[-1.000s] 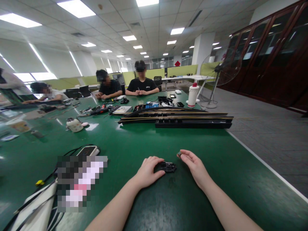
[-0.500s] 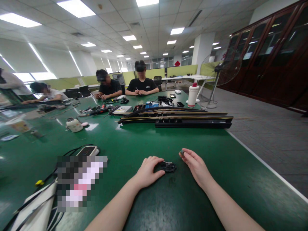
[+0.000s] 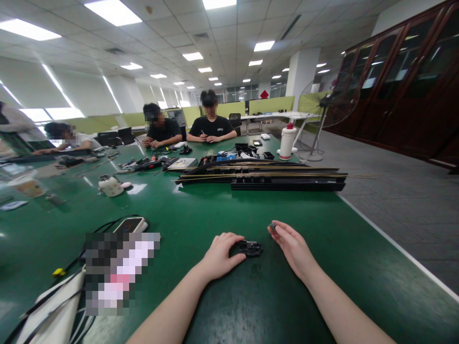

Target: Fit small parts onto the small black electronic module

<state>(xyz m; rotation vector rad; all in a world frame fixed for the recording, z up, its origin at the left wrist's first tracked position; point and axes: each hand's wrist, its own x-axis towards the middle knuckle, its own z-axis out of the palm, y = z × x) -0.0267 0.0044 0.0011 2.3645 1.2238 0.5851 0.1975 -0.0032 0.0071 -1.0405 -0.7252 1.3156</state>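
A small black part [image 3: 252,248] with some metallic bits lies on the green table. Around its left side are the thumb and fingers of my left hand [image 3: 223,256], gripping it against the tabletop. To the right, apart from the black part, my right hand [image 3: 292,246] pinches a small greyish piece [image 3: 272,226] between thumb and fingertips. That piece is too small to make out in detail.
Long black profiles [image 3: 289,184] with thin brass-coloured rods cross the table ahead. A white bottle [image 3: 288,142] stands behind them. To the left are a phone [image 3: 131,224], cables, and a small patterned jar [image 3: 110,186]. Several people sit across the table.
My right hand has shifted very slightly to the right with the small piece. My left hand and the black part have not visibly moved.
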